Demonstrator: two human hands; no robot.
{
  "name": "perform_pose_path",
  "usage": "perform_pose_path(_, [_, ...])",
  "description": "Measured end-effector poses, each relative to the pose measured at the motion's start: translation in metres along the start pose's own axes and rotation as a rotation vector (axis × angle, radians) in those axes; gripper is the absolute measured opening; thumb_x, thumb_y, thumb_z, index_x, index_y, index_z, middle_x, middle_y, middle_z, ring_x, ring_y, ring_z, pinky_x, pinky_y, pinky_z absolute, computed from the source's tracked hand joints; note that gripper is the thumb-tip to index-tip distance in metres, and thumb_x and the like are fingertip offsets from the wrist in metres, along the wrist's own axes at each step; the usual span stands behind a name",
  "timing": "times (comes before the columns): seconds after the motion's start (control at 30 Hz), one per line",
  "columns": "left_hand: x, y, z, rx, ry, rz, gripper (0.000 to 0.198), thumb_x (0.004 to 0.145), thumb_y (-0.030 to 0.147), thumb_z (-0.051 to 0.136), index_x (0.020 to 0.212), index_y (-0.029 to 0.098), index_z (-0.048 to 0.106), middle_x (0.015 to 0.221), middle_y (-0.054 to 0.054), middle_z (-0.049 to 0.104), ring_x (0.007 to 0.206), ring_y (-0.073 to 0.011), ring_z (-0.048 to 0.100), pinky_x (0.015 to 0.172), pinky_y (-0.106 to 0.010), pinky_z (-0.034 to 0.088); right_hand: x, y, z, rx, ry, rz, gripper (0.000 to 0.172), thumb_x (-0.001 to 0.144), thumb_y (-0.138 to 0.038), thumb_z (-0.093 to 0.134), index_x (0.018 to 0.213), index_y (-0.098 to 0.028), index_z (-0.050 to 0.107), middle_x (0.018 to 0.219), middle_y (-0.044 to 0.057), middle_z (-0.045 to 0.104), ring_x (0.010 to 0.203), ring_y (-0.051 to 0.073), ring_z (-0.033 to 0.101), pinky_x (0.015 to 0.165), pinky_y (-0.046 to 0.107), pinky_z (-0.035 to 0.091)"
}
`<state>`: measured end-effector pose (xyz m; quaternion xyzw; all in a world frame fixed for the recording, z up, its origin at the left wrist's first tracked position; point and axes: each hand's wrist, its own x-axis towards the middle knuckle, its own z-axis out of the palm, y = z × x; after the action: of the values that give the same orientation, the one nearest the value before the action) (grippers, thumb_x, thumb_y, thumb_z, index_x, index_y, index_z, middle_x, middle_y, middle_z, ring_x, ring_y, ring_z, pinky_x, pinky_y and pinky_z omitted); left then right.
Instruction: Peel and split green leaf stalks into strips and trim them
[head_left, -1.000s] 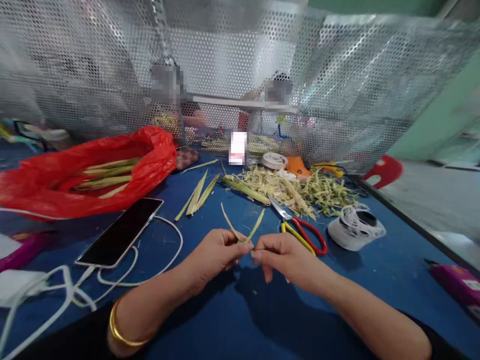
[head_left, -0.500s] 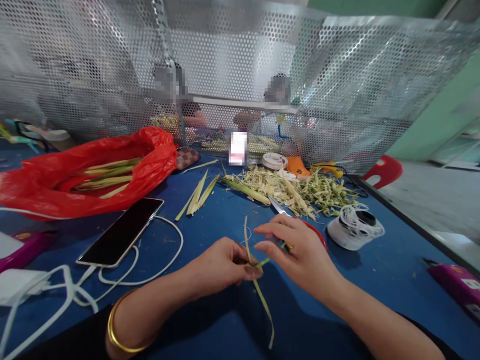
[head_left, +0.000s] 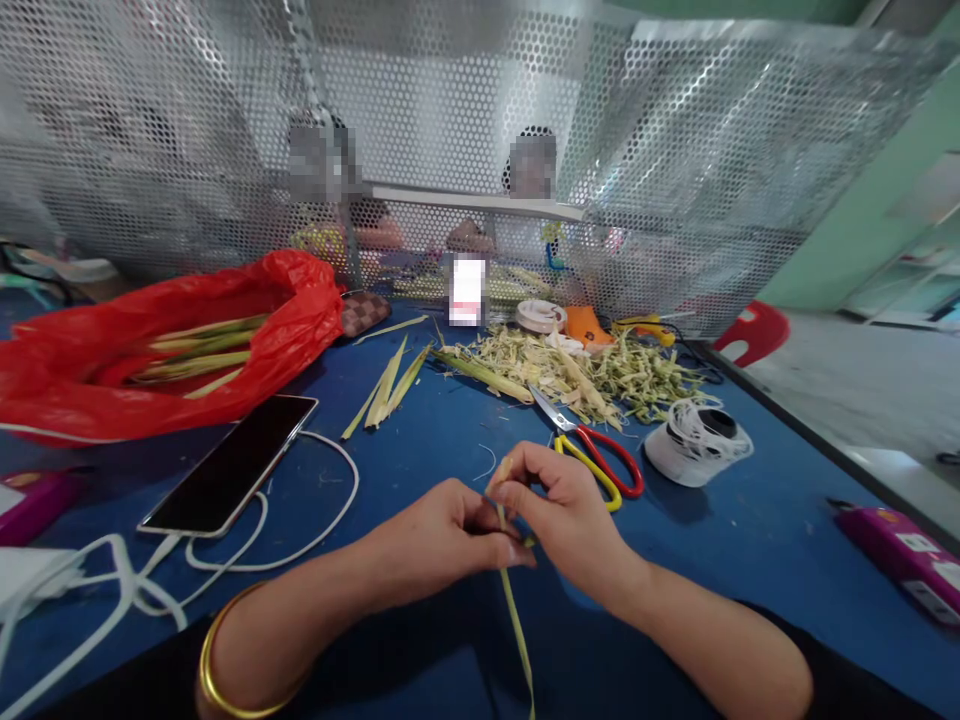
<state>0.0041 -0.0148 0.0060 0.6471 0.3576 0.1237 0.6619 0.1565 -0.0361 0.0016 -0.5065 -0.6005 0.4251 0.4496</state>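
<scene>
Between my two hands is a narrow pale-green leaf strip (head_left: 514, 622), its long tail hanging down toward the table's near edge. My left hand (head_left: 457, 535) pinches it, thumb over the fingers. The fingertips of my right hand (head_left: 559, 500) close on the strip's upper end, just above the left thumb. A small green bit shows between the hands; the crossing itself is mostly hidden by fingers. Just beyond my right hand lie scissors (head_left: 592, 455) with one red and one yellow handle. A thin white thread (head_left: 489, 460) curls on the table beyond my fingers.
Cut leaf pieces (head_left: 388, 385) and a heap of shredded strips (head_left: 555, 365) lie farther back. A red plastic bag (head_left: 300, 300) holds long leaves at left, near a charging phone (head_left: 232, 465). A white thread spool (head_left: 694, 450) stands right. Behind rises a perforated metal screen (head_left: 442, 110).
My right hand has moved left and down, closing its fingers on the strip's upper end. The scissors, partly covered before, now show fully. The whole view has shifted slightly.
</scene>
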Motion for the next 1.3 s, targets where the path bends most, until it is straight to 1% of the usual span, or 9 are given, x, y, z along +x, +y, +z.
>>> perform_pose_path(0.1, [0.0,-0.001,0.002,-0.051,-0.046,0.026,0.02,0.07,0.032,0.064,0.065,0.014,0.068,0.06,0.004,0.054,0.059,-0.0101,0.041,0.061,-0.023,0.032,-0.003,0.001,0.003,-0.035,0.042,-0.047,0.011,0.075,-0.016,0.056,0.065,-0.018,0.057,0.061,-0.003,0.055,0.058,0.011,0.051,0.055,0.023,0.041])
perform_pose_path(0.3, [0.003,-0.007,0.005,-0.144,-0.076,0.045,0.018,0.068,0.032,0.068,0.065,0.014,0.069,0.059,0.004,0.054,0.061,-0.0106,0.044,0.065,-0.024,0.035,-0.003,0.004,0.009,-0.078,0.091,-0.089,0.011,0.075,-0.015,0.056,0.066,-0.018,0.057,0.064,-0.002,0.057,0.06,0.012,0.052,0.057,0.024,0.041])
perform_pose_path(0.47, [0.002,-0.003,0.001,-0.217,0.094,-0.037,0.036,0.074,0.047,0.064,0.079,0.012,0.072,0.048,0.008,0.036,0.046,-0.0063,0.024,0.047,-0.022,0.019,0.007,0.005,-0.004,-0.086,0.121,-0.149,0.01,0.083,-0.023,0.055,0.077,-0.019,0.061,0.073,0.0,0.06,0.068,0.014,0.056,0.063,0.026,0.044])
perform_pose_path(0.6, [0.001,0.004,-0.006,-0.327,0.17,-0.06,0.046,0.08,0.055,0.052,0.087,0.013,0.07,0.053,0.004,0.046,0.045,-0.006,0.028,0.045,-0.022,0.017,0.014,0.007,-0.024,-0.199,0.288,-0.232,0.017,0.087,-0.031,0.053,0.096,-0.02,0.062,0.094,0.004,0.064,0.087,0.018,0.057,0.077,0.03,0.043])
perform_pose_path(0.7, [0.002,0.005,-0.01,-0.378,0.206,-0.04,0.041,0.081,0.051,0.053,0.092,0.014,0.069,0.055,0.004,0.047,0.044,-0.006,0.03,0.045,-0.021,0.019,0.02,0.013,-0.03,-0.116,0.364,-0.111,0.02,0.084,-0.038,0.058,0.084,-0.019,0.061,0.078,0.002,0.06,0.074,0.016,0.055,0.069,0.028,0.042])
perform_pose_path(0.83, [0.003,0.002,-0.01,-0.398,0.225,-0.03,0.036,0.08,0.046,0.057,0.092,0.013,0.067,0.056,0.004,0.051,0.044,-0.0053,0.033,0.044,-0.02,0.019,0.021,0.018,-0.024,0.213,0.095,0.188,0.032,0.078,-0.047,0.064,0.074,-0.016,0.061,0.066,0.0,0.058,0.061,0.012,0.052,0.061,0.025,0.04])
perform_pose_path(0.93, [0.004,-0.001,-0.008,-0.371,0.222,-0.035,0.036,0.078,0.048,0.06,0.084,0.012,0.066,0.056,0.002,0.055,0.044,-0.0052,0.037,0.045,-0.019,0.022,0.017,0.015,-0.016,0.366,-0.069,0.243,0.028,0.074,-0.042,0.07,0.076,-0.014,0.065,0.066,0.0,0.06,0.059,0.01,0.05,0.059,0.023,0.04])
perform_pose_path(1.23, [0.004,-0.003,-0.005,-0.208,0.279,-0.049,0.036,0.069,0.047,0.066,0.076,0.012,0.071,0.047,0.005,0.047,0.042,-0.0061,0.034,0.044,-0.021,0.022,0.013,0.013,-0.004,0.295,0.072,0.154,0.025,0.072,-0.036,0.069,0.063,-0.014,0.061,0.052,-0.002,0.055,0.052,0.01,0.047,0.055,0.025,0.038])
perform_pose_path(1.3, [0.004,-0.003,-0.005,-0.166,0.297,-0.043,0.035,0.069,0.046,0.065,0.076,0.012,0.071,0.046,0.004,0.048,0.042,-0.0063,0.034,0.044,-0.021,0.022,0.015,0.016,-0.005,0.224,0.051,0.158,0.026,0.074,-0.037,0.066,0.063,-0.014,0.061,0.051,-0.002,0.053,0.051,0.011,0.047,0.054,0.026,0.038])
